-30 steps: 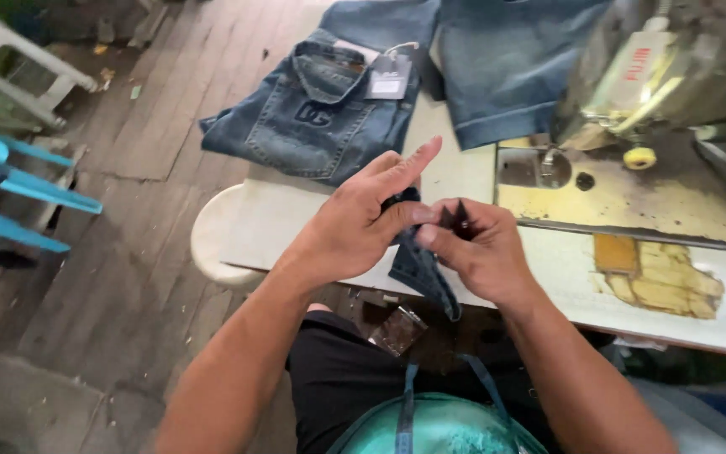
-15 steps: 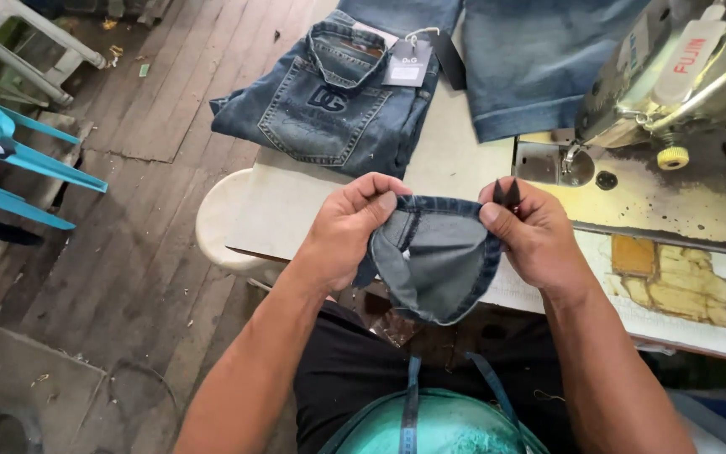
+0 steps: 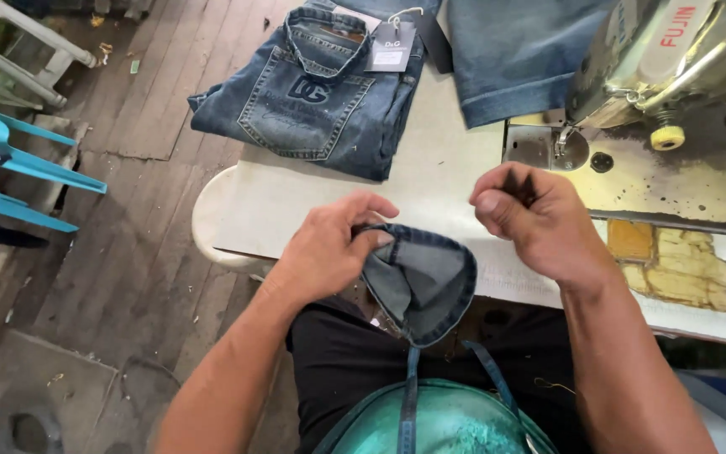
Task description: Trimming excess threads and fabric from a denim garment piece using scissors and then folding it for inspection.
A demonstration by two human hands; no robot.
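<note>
A small curved denim piece (image 3: 422, 282), shaped like a pocket, is held at its upper left edge by the left hand (image 3: 329, 248), pinched between thumb and fingers, just off the near edge of the table (image 3: 447, 181) and above the lap. The right hand (image 3: 535, 219) is raised beside it, apart from the cloth, its fingers curled narrow with the thumb pressed to the fingertips. Whether a thread or needle is pinched there cannot be told.

Folded jeans (image 3: 313, 92) with a hang tag are laid at the table's far left corner, a second length of denim (image 3: 514, 55) is spread along the far edge, and a sewing machine (image 3: 657, 59) is set at the far right.

With only one edge gripped, the piece could be dropped to the plank floor (image 3: 128, 210), or twisted so that its edges are misaligned. The machine's needle area is hard to make out, its body is cut off by the frame, and the piece's underside is hidden.
</note>
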